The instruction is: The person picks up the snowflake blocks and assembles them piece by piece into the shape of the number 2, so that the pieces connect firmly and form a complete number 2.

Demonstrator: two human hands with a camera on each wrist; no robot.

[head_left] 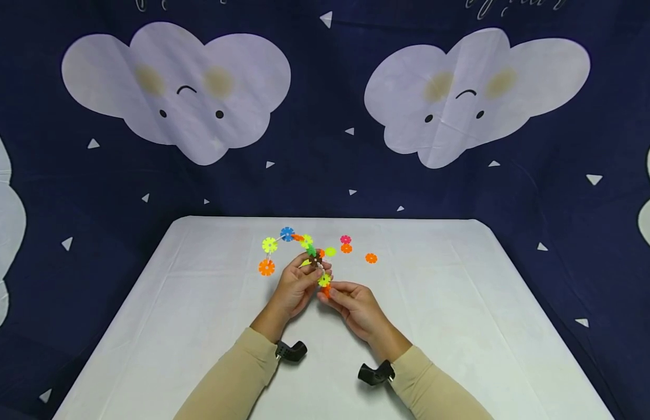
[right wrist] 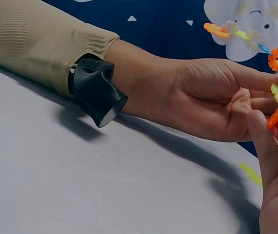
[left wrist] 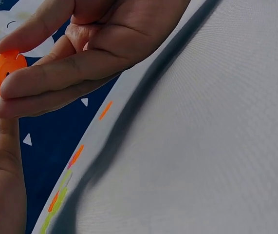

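A chain of interlocking snowflake discs runs from an orange disc point(head_left: 266, 268) at the left, past a yellow disc point(head_left: 269, 245) and a blue disc point(head_left: 287, 234), down to the hands. My left hand point(head_left: 295, 286) grips the chain near a brown disc point(head_left: 315, 260), with a yellow disc point(head_left: 324, 280) just below. At the near end my right hand point(head_left: 361, 309) pinches an orange disc point(left wrist: 12, 66) between thumb and fingers, edge against the yellow one. The right wrist view shows the chain rising beyond the left thumb, partly hidden by fingers.
Loose discs lie behind the hands on the white table point(head_left: 435, 326): a pink disc point(head_left: 345, 239), an orange disc point(head_left: 346, 248), another orange disc point(head_left: 371, 258) and a yellow-green disc point(head_left: 330, 252). A dark blue cloth point(head_left: 325, 175) with clouds hangs beyond the table's far edge.
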